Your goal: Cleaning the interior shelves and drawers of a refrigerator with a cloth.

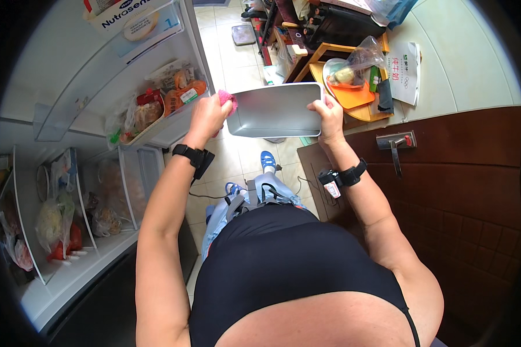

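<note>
In front of me, above the floor, is a rectangular grey bin (278, 110) with a white rim, its hollow side facing me. My right hand (330, 117) grips its right end, thumb over the rim and fingers behind. At the bin's left end, my left hand (209, 113) is closed around a bunched pink cloth (229, 100). The cloth meets the bin's upper left corner; whether those fingers also hold the bin is hidden. To the left stands an opened refrigerator, its door shelf (150, 126) loaded with bagged food close to my left hand.
Bagged vegetables (54, 225) sit on the refrigerator's shelves. A transparent door bin (108, 69) holds a printed carton (134, 28). On the right, a wooden stand (364, 113) bears an orange tray (351, 95) and bags. A brown door (460, 143) with a metal handle (397, 141) borders my right side.
</note>
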### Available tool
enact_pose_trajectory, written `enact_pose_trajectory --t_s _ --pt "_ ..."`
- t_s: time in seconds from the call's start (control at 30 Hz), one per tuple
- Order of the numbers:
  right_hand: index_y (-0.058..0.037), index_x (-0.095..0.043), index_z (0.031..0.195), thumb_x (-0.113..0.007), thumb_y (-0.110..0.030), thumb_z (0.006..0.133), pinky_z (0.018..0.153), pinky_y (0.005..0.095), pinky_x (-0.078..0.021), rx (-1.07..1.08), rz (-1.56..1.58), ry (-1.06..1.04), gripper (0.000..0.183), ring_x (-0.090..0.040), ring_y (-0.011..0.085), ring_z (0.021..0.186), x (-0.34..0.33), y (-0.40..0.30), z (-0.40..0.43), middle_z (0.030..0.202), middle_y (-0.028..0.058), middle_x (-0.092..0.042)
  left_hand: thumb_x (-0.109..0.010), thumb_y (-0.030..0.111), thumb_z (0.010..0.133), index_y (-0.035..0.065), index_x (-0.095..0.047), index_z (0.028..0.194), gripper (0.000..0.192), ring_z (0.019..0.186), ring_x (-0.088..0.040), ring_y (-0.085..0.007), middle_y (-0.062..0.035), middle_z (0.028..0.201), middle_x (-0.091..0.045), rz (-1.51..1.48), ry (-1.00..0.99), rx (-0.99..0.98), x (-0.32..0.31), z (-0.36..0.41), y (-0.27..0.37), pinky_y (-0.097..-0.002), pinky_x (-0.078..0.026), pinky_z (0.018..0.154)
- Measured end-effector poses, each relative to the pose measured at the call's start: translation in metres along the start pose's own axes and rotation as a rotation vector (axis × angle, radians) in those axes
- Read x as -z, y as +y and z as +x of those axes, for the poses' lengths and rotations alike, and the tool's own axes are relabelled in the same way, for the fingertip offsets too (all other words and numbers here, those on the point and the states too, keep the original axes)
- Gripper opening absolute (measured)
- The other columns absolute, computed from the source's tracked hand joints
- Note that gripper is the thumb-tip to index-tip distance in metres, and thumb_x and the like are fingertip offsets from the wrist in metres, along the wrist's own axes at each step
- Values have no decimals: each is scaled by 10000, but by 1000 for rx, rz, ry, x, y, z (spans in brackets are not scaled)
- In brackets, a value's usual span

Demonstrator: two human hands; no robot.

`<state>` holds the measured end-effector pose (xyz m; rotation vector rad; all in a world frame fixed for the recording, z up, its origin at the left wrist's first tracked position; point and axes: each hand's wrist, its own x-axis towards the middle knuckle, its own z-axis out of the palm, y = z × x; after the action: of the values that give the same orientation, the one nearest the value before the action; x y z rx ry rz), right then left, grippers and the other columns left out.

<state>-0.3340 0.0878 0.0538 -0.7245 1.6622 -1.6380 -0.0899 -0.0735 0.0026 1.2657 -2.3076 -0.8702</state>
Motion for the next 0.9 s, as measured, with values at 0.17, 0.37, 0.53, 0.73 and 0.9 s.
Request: enact_pose_trajectory --t_s 0.17,0.37,0.53,0.73,0.9 --pt "13 -638 841 -673 -143 722 689 258 -469 3 -20 4 199 -589 127 719 -6 10 -5 789 51 -649 -512 372 897 22 -671 807 395 670 -671 -384 -224 650 -635 26 -11 88 -13 -22 -13 -476 -527 677" --pt "10 -628 862 -703 -109 694 677 268 -480 98 -48 17 219 -582 123 721 -17 6 -2 808 45 -646 -515 343 949 -13 -700 780 435 461 -657 -221 -127 540 -636 -261 -102 274 -25 -54 -1 -359 -547 512" --pt "15 -610 884 -720 -129 680 689 270 -477 177 -89 20 274 -561 121 725 -29 2 -5 809 40 -624 -533 353 964 -76 -665 715 514 485 -676 -234 -127 540 -636 -419 -60 513 -40 -54 -5 -346 -533 467" --pt "12 -586 926 -725 -165 653 686 289 -485 312 -121 46 354 -556 133 728 -47 7 -17 805 48 -604 -515 351 995 -16 -643 968 390 553 -639 -178 -97 756 -658 -996 77 712 -60 -50 -8 -314 -485 453" --pt "5 -565 963 -729 -185 664 697 334 -496 359 -246 179 391 -564 178 716 -61 25 -19 797 82 -603 -509 306 1003 -7 -584 1078 330 567 -650 -210 -112 800 -648 -1230 -22 762 -61 -49 20 -333 -509 429"
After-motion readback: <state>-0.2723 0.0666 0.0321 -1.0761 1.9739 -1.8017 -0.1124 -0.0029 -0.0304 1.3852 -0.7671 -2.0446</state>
